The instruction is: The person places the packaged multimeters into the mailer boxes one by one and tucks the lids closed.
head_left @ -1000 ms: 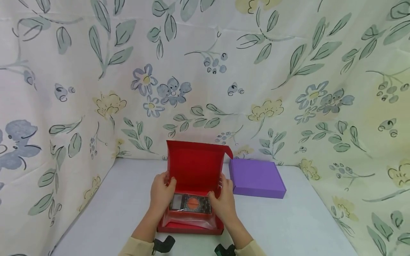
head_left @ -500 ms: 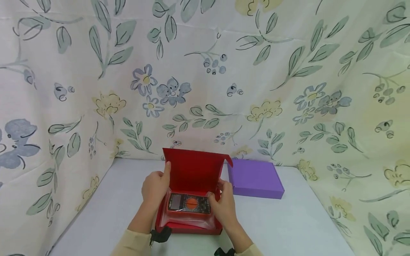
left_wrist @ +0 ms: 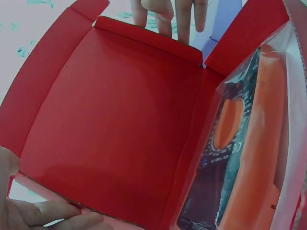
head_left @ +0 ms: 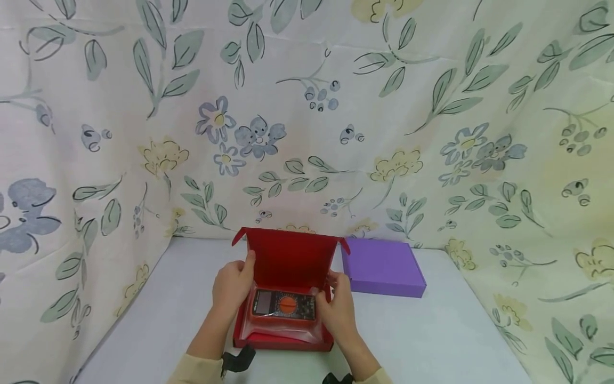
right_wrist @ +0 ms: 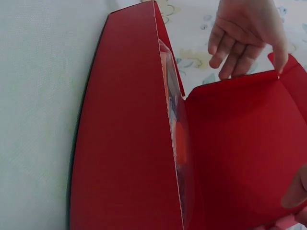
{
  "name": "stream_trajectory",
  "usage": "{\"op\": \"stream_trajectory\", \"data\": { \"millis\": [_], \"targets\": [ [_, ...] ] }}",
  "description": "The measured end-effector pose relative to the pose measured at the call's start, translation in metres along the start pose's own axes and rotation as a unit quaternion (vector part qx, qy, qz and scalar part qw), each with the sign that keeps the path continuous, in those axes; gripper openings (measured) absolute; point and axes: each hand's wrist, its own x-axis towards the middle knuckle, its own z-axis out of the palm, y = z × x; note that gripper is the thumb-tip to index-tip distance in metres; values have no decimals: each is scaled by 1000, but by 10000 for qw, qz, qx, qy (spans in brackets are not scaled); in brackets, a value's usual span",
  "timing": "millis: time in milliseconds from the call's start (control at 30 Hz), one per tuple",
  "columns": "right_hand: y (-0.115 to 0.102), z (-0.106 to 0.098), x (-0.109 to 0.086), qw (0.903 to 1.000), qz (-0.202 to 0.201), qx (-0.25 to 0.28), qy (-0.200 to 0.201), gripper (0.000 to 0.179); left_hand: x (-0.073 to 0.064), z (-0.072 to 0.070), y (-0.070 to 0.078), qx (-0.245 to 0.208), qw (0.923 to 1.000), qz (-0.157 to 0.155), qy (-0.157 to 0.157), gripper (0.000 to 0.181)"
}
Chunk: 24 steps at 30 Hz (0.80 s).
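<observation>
A red cardboard box [head_left: 283, 346] lies on the table with its lid [head_left: 292, 258] raised. In it sits an orange and black multimeter [head_left: 271, 305] inside a clear plastic bag [head_left: 288, 335]. My left hand [head_left: 232, 285] is at the lid's left side; its thumb touches the lid's edge near a corner, and its fingers extend outside the lid. My right hand [head_left: 338, 312] is at the right side, by the lid's base. Its fingers [left_wrist: 184, 17] reach straight down behind the side flap, and its thumb [right_wrist: 295, 189] lies on the inner side.
Behind and to the right of the red box lies a closed purple box [head_left: 384, 266]. A white cloth covers the table [head_left: 431, 336]. Floral fabric [head_left: 307, 133] hangs at the back and sides. Black wrist straps [head_left: 239, 360] show near both sleeves.
The raised lid has lowered slightly and its left corner tab has come out. My left hand has shifted from beside the multimeter outward to the lid's left edge. The right hand has barely moved.
</observation>
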Motion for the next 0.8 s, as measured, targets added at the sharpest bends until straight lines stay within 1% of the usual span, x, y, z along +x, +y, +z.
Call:
{"op": "stream_trajectory", "data": {
  "millis": [133, 300, 433, 533, 600, 700, 800],
  "targets": [
    [4, -3, -1, 9999, 36, 106, 42, 38, -4, -1, -5, -216, 9997, -59, -114, 66],
    [7, -10, 1, 9993, 175, 315, 71, 28, -7, -4, -12, -616, 9969, -312, -382, 67],
    [8, -15, 3, 9979, 413, 493, 90, 23, -9, -8, -18, -983, 9907, -616, -707, 64],
    [10, -17, 4, 9968, 639, 482, 77, 21, -12, -12, -24, -1263, 9843, -745, -988, 59],
    [10, -19, 3, 9956, 820, 452, 58, 20, -14, -15, -28, -1415, 9810, -697, -1132, 51],
    [11, -21, 3, 9935, 1052, 423, 45, 19, -17, -18, -34, -1546, 9784, -502, -1280, 40],
    [11, -24, 4, 9915, 1197, 520, 20, 18, -17, -20, -41, -1681, 9756, -405, -1353, 40]
  ]
}}
